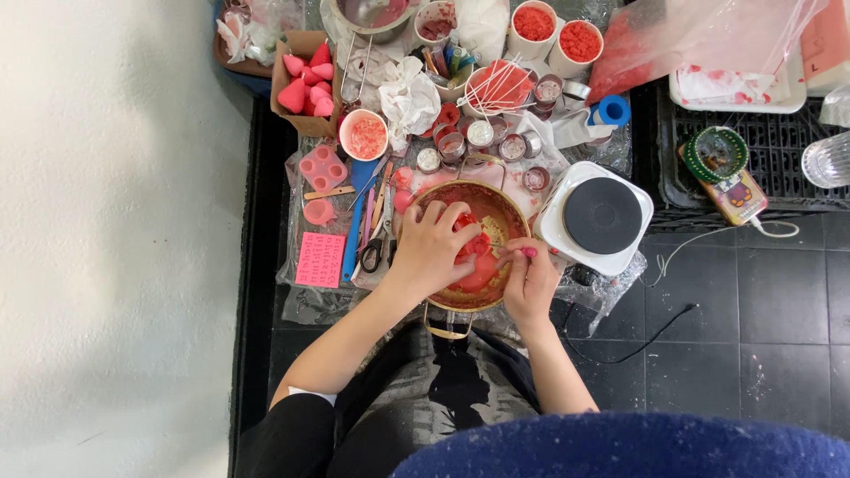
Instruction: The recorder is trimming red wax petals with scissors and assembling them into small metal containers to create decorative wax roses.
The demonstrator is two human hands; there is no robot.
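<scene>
A round metal pot (496,205) with red wax inside stands on the black floor in front of me. My left hand (431,248) reaches into it and grips a red chunk of wax (475,248). My right hand (529,276) rests at the pot's right rim, fingers pinched on a small tool held against the red wax; the tool is mostly hidden.
A white single-burner hot plate (600,218) stands right of the pot. Left lie scissors (373,253), pink silicone moulds (322,166) and a pink sheet (320,259). Behind are cups of red wax (534,24), small tins (480,134), a box of red cones (306,78), and a black crate (770,159).
</scene>
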